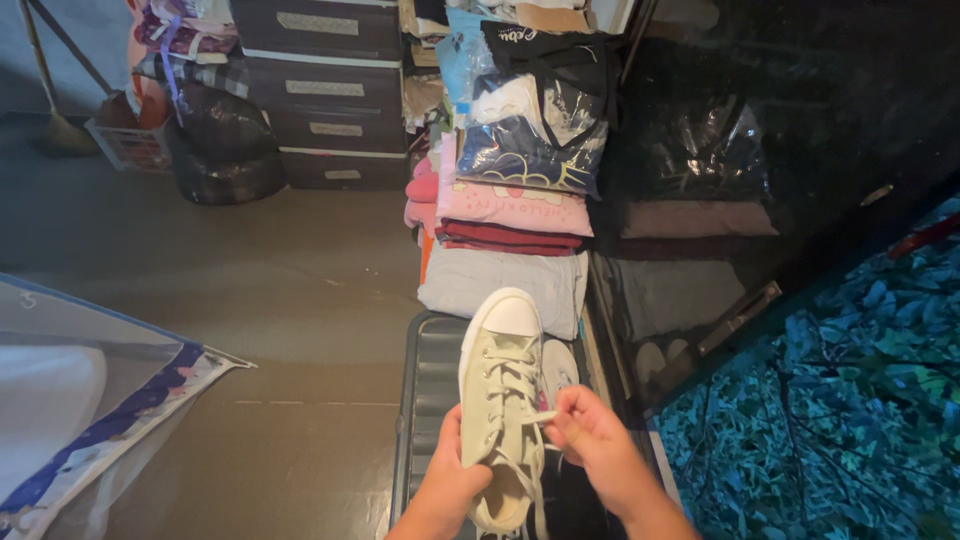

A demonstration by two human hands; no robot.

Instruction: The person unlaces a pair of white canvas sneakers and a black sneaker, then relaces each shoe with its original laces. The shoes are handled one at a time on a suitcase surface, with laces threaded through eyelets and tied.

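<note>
- A pale canvas shoe [500,400] with a white toe cap lies toe-away over a dark ribbed suitcase [428,400], low in the middle of the view.
- The left hand [452,480] wraps the shoe's near side from below, fingers curled shut around the upper and sole, steadying it.
- The right hand [590,435] pinches a white lace [540,418] between thumb and fingertips, just right of the eyelets, the lace drawn taut across.
- Judging by this, the step in hand is working the laces, pulling one end through or snugging it; whether tightening or loosening, I cannot tell.
- The next move would call for a firm hold with the left hand while the right feeds the lace tip cleanly, without twisting it.
- A second shoe [560,365] peeks out just beside the first, to its right, mostly hidden.
- Beyond the suitcase sits a stack of folded clothes [510,215]: grey at the bottom, then red and pink, with bagged garments on top.
- Dark drawers [325,90] stand further back, a black bag [225,145] to their left.
- A light fabric bag [90,400] with a blue edge lies on the floor [280,290] at left.
</note>
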